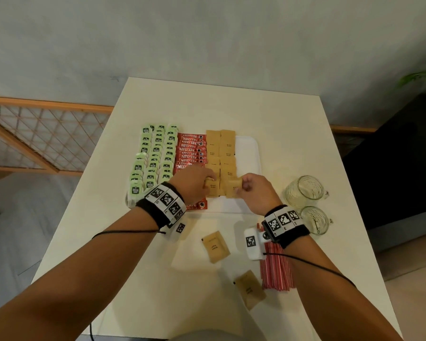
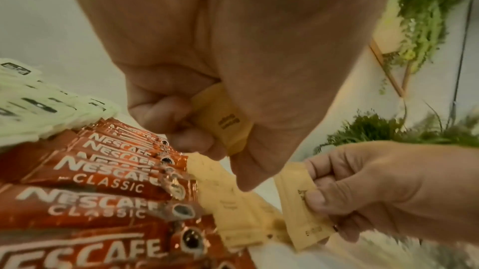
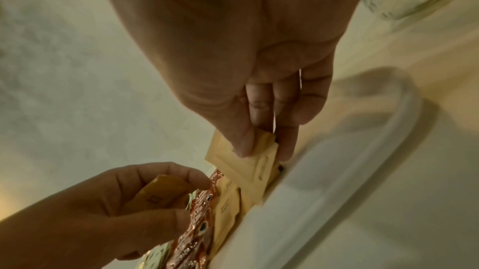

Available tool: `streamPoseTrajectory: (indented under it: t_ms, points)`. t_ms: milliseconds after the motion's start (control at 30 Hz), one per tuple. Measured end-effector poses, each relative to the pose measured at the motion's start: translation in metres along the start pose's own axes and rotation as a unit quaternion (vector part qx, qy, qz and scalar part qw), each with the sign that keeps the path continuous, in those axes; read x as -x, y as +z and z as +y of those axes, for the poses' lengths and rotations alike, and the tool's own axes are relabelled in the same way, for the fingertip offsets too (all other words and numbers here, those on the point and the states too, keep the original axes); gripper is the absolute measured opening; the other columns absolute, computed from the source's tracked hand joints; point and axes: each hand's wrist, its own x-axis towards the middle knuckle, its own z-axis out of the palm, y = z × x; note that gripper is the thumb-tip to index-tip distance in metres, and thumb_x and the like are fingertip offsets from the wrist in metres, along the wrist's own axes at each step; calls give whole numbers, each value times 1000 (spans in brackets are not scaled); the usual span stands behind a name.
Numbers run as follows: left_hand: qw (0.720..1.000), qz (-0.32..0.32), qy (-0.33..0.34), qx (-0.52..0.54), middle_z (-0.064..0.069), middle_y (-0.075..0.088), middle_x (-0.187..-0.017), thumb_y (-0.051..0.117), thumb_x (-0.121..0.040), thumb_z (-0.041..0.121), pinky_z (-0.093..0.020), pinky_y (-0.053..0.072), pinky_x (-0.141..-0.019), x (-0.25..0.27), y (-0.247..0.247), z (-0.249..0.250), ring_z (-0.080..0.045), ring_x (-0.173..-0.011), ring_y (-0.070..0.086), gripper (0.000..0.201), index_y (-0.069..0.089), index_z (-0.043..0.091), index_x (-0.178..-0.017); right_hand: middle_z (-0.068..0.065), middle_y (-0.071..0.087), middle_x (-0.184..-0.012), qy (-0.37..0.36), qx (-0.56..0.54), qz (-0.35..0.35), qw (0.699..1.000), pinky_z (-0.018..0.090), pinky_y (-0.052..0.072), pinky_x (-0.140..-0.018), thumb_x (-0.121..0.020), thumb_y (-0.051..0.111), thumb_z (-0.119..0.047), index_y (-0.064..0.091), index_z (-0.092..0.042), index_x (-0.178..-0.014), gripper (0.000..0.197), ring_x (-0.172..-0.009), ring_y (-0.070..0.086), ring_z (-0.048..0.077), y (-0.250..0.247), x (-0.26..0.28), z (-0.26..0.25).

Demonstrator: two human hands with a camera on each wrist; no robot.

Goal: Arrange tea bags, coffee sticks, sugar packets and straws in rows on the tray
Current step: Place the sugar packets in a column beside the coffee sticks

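On the white tray (image 1: 250,153), each hand pinches a brown sugar packet at the near end of the sugar rows: left hand (image 1: 194,183) on one packet (image 2: 223,121), right hand (image 1: 252,190) on another (image 1: 233,185). Bare tray floor lies right of the sugar rows, up to the tray's right rim. Red straws (image 1: 277,269) and two loose sugar packets (image 1: 215,246) lie on the desk (image 1: 293,134), nearer than the tray's front edge.

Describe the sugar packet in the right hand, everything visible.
The sugar packet in the right hand is a small flat tan paper sachet with dark printed text, unopened as far as shows. The right hand pinches its right edge between thumb and fingers, holding it at the near end of the right sugar row, over the white tray. It overlaps the packets beneath; contact is unclear.
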Motion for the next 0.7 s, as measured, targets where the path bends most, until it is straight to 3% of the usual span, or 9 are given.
streamPoseTrajectory:
  t_ms: [133,233,433,633,700]
  points:
    - [998,-10,-8,-59,2,57,-121,70,-86,37,-34,51,-89,-6,8,1,-18,-105,58,43,61,28,-127,-9,58,-70,4,28,-7,1000,17,44,-64,-90,72,-15,69,-14,-93,5,-69,55,9,3,1,2]
    - [997,-7,-14,-72,1,58,-118,72,-84,37,-37,53,-89,-8,10,3,-19,-103,58,42,63,27,-124,-5,65,-79,-1,30,7,1000,13,42,-64,-89,73,-14,70,-13,-92,4,-75,60,11,7,1,-1]
    - [998,0,-14,-57,-1,60,-114,69,-87,32,-36,51,-89,-16,8,7,-21,-103,58,33,66,25,-120,5,72,-88,3,34,22,999,30,52,-75,-89,71,-12,70,-11,-92,3,-86,67,24,9,-2,-5]
    - [998,12,-18,-57,0,59,-114,68,-88,35,-31,47,-80,-22,9,4,-20,-103,58,33,65,24,-120,2,70,-87,1,27,30,999,22,49,-70,-92,67,-12,70,-13,-92,3,-84,65,22,8,-5,-9]
    - [998,13,-14,-55,0,60,-115,68,-88,35,-30,46,-80,-22,8,4,-18,-103,56,36,64,23,-122,3,71,-90,-1,22,21,1000,29,52,-77,-97,62,-12,70,-11,-96,9,-86,66,23,6,-4,-10]
